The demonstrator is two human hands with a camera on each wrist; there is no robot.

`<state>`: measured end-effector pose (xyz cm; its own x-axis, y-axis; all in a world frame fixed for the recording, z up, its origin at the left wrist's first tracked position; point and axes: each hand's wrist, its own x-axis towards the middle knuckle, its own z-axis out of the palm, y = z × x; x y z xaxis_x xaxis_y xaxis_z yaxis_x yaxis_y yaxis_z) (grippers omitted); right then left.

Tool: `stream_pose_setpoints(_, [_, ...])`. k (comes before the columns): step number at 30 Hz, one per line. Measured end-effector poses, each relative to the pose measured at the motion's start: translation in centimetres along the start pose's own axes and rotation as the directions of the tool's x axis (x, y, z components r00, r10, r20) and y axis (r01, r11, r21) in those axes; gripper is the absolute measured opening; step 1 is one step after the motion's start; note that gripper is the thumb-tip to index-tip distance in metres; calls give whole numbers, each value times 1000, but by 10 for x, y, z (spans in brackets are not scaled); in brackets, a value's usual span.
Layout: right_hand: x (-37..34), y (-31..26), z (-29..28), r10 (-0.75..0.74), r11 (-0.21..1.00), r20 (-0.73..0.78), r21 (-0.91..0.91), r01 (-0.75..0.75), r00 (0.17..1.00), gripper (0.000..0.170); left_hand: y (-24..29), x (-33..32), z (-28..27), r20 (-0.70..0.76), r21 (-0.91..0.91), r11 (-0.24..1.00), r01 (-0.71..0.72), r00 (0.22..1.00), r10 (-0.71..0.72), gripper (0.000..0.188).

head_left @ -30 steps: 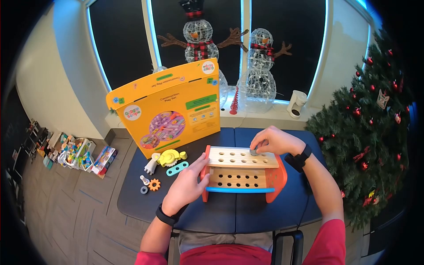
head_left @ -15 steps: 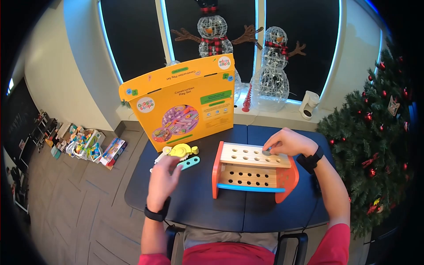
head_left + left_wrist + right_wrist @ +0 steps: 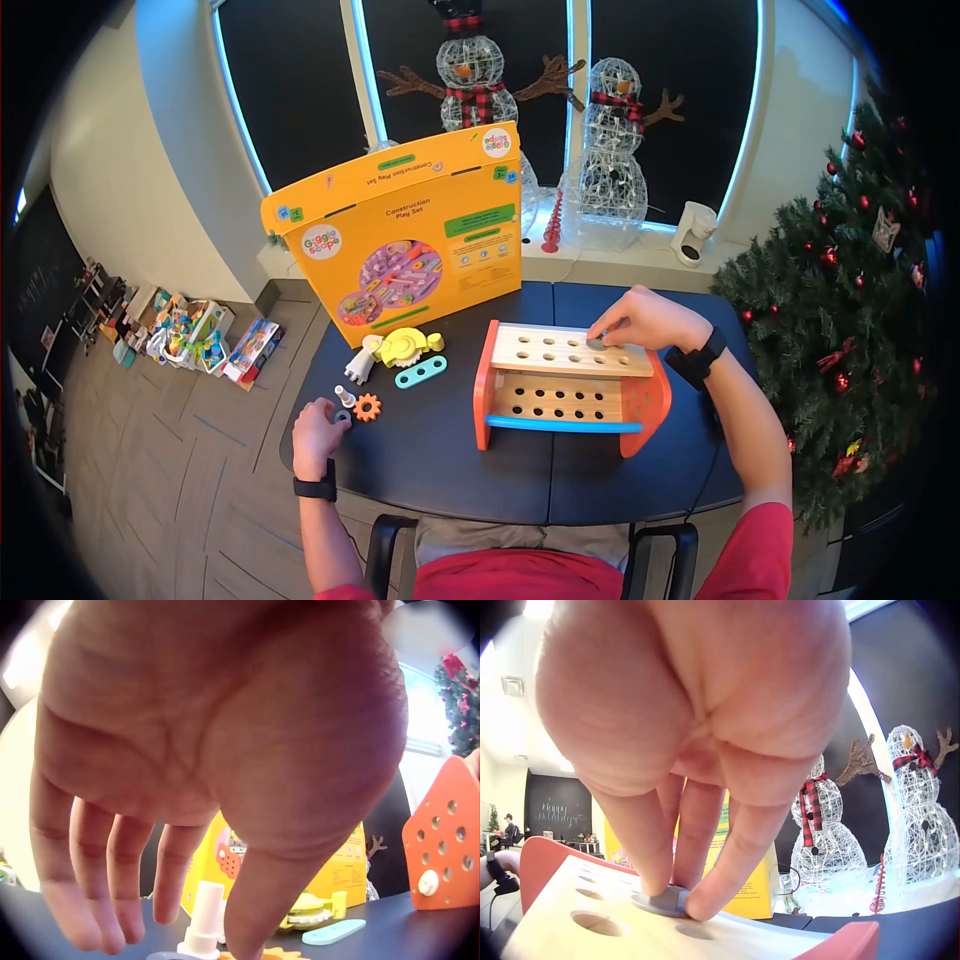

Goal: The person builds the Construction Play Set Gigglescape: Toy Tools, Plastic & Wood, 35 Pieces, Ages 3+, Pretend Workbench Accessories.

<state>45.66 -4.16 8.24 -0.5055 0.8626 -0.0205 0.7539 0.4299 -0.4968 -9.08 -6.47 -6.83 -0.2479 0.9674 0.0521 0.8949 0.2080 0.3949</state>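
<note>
On the toy bench's pale perforated top board [image 3: 545,350], the right hand [image 3: 650,320] pinches a grey round piece [image 3: 660,901] between thumb and fingertips, over the board's holes. The bench has orange end panels [image 3: 648,398] and a blue bar [image 3: 560,426]. At the table's left side the left hand [image 3: 317,435] reaches with lowered, parted fingers to a dark ring [image 3: 343,415]; whether it grips the ring cannot be told. Beside it lie an orange gear [image 3: 367,407] and a white peg [image 3: 204,919], upright.
A teal strip [image 3: 421,372], yellow pieces [image 3: 405,346] and a grey-white piece [image 3: 360,366] lie behind the gear. A yellow box [image 3: 400,230] stands at the back left of the dark table [image 3: 450,460]. A decorated tree [image 3: 840,300] stands right, wire snowmen [image 3: 612,150] behind.
The left hand has left the bench's left end, passed over the loose pieces and come down by the dark ring. The right hand stays on the grey piece. The head view has shifted.
</note>
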Motion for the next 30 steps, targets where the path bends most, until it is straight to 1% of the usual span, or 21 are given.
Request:
stream_pose_setpoints(2, [0,2,1,12,1000,-1,-2,-12,1000,26,-3,4,6,30,45,999,14,999,-16,49])
stream_pose_setpoints(3, [0,2,2,10,1000,-7,-3,-11,1000,26,-4,5,8,30,44,999,13,999,-14,49])
stream_pose_setpoints(5, [0,2,3,10,1000,-14,-5,-10,1000,26,-4,6,9,74,53,998,21,997,-25,51])
stream_pose_setpoints(8, [0,0,2,9,1000,-14,-11,-9,1000,26,-2,5,7,86,34,998,45,995,-48,50])
stream_pose_setpoints(12, [0,-1,2,18,1000,-17,-8,-18,1000,27,-8,7,10,83,40,999,31,996,-35,49])
stream_pose_setpoints(14, [0,-1,2,17,1000,-20,-4,-17,1000,27,-12,9,13,85,11,1000,18,996,-19,47])
stream_pose_setpoints(23, [-1,1,3,13,1000,-31,6,-13,999,27,-3,6,9,74,65,998,-9,997,4,46])
stream_pose_setpoints(28, [-1,-4,1,52,999,-16,9,-52,999,26,-1,5,7,70,41,999,-6,998,3,45])
stream_pose_setpoints(30, [-1,-3,1,41,999,-23,5,-40,999,26,-1,4,7,70,42,999,-5,998,2,45])
